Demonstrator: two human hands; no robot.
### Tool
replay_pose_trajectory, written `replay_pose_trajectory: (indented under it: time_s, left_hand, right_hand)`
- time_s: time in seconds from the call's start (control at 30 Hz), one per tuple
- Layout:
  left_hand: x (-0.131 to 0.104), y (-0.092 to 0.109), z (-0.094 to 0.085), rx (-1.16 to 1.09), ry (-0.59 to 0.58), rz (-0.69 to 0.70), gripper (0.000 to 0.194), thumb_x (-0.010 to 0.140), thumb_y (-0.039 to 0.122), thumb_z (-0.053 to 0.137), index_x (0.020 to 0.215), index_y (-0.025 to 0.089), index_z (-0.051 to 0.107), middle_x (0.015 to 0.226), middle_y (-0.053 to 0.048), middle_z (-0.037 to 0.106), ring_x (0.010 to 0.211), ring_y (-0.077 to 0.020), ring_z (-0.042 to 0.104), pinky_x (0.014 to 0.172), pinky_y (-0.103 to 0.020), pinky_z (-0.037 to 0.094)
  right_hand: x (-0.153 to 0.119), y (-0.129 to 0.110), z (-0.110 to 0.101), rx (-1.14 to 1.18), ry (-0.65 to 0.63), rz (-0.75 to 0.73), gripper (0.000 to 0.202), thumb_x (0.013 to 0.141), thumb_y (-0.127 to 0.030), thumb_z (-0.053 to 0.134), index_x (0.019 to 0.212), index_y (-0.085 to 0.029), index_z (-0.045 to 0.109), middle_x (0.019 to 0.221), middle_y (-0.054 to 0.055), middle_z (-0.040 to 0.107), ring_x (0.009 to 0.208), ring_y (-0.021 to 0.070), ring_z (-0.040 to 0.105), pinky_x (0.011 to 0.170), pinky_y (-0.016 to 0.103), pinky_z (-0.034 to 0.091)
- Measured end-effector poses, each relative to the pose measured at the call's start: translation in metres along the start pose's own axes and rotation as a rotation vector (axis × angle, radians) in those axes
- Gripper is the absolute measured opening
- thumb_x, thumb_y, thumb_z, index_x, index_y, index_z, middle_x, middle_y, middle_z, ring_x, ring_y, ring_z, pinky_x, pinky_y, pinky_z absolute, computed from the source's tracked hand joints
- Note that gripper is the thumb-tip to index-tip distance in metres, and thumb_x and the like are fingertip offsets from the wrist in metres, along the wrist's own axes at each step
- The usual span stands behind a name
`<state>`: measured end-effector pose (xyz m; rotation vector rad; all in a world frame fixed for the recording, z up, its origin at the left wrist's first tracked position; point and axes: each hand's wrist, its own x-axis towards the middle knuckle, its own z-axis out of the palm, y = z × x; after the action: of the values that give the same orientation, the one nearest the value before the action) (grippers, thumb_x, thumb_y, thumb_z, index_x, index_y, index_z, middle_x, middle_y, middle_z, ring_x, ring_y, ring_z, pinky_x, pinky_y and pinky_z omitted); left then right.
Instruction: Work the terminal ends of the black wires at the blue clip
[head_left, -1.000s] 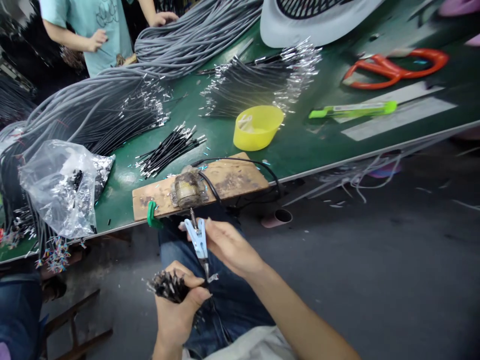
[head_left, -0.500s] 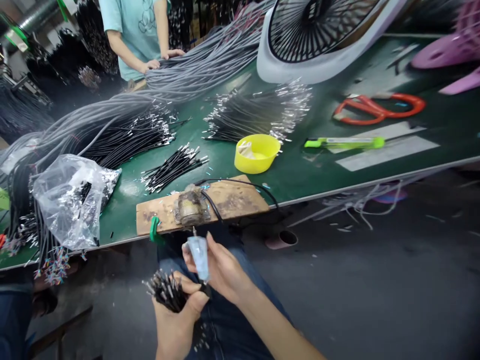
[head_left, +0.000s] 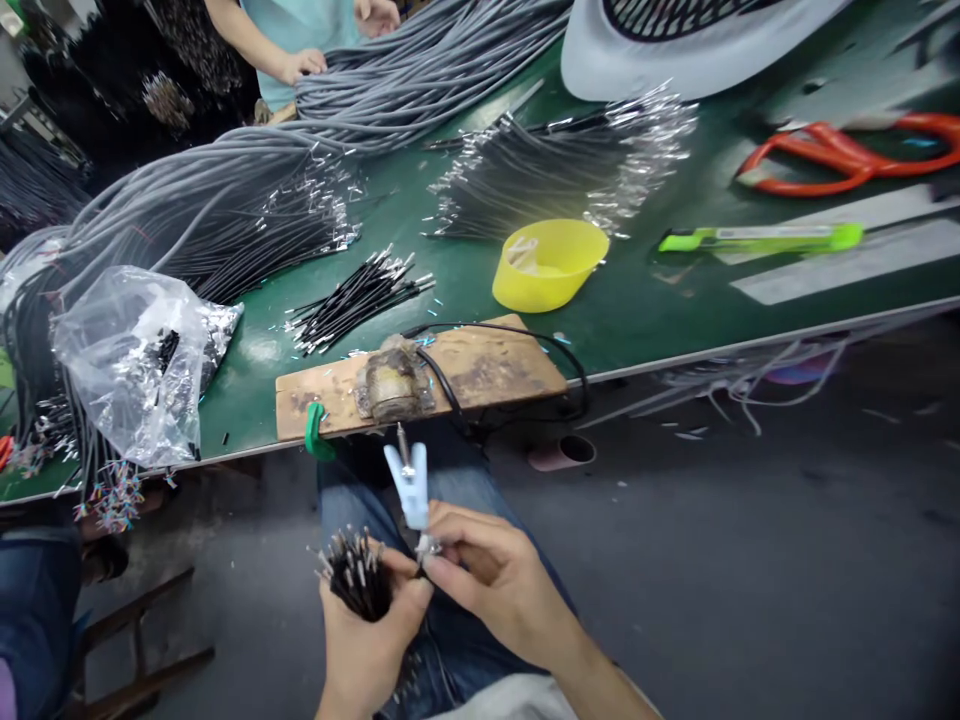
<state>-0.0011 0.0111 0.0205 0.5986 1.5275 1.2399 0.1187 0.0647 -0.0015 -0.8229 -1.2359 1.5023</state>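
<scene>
A bundle of short black cables (head_left: 358, 578) with silvery tips is wrapped in my left hand (head_left: 371, 635), its thumb pressing toward my right hand. My right hand (head_left: 495, 580) pinches a small whitish piece (head_left: 427, 548) at the left thumb and fingertips; its exact shape is blurred. Just above the fingers, a light blue clip (head_left: 410, 485) sits on a metal shaft (head_left: 403, 440). The shaft sticks out from a small motor (head_left: 391, 385) fixed on a wooden board (head_left: 487, 375) at the table edge.
On the green table (head_left: 450, 280) lie a cable pile (head_left: 360, 300), a yellow ring-shaped tub (head_left: 551, 270), a plastic bag (head_left: 135, 360), a green cutter (head_left: 761, 238) and red-handled scissors (head_left: 840, 160). Another person's hands (head_left: 304, 65) rest near long grey cables (head_left: 420, 75). A stool (head_left: 139, 660) stands lower left.
My right hand has moved from beside the blue clip down to the left fingertips, its fingers now pinched. The clip looks turned, its two arms showing. The view has shifted, with the table higher in it.
</scene>
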Motion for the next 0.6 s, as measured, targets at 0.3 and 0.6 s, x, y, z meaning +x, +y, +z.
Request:
replay_pose_trajectory:
  time_s: [0.3, 0.6]
  left_hand:
    - [-0.006, -0.002, 0.004, -0.107, -0.136, -0.214, 0.046, 0.058, 0.058, 0.071, 0.058, 0.013, 0.06, 0.041, 0.0, 0.047, 0.033, -0.0056, 0.036, 0.037, -0.021, 0.026]
    - [-0.003, -0.012, -0.001, -0.031, -0.012, -0.157, 0.04, 0.057, 0.05, 0.077, 0.071, 0.017, 0.059, 0.042, 0.006, 0.04, 0.036, -0.0057, 0.032, 0.037, -0.02, 0.025]
  right_hand:
    - [0.006, 0.003, 0.005, -0.291, 0.199, -0.095, 0.028, 0.077, -0.029, 0.06, 0.052, -0.019, 0.05, 0.051, -0.004, 0.042, 0.049, 0.0112, 0.039, 0.046, 0.024, 0.032]
    - [0.002, -0.008, 0.014, -0.455, 0.136, -0.402, 0.021, 0.08, -0.009, 0.052, 0.062, -0.02, 0.054, 0.058, 0.0, 0.051, 0.057, 0.0153, 0.045, 0.056, 0.029, 0.038]
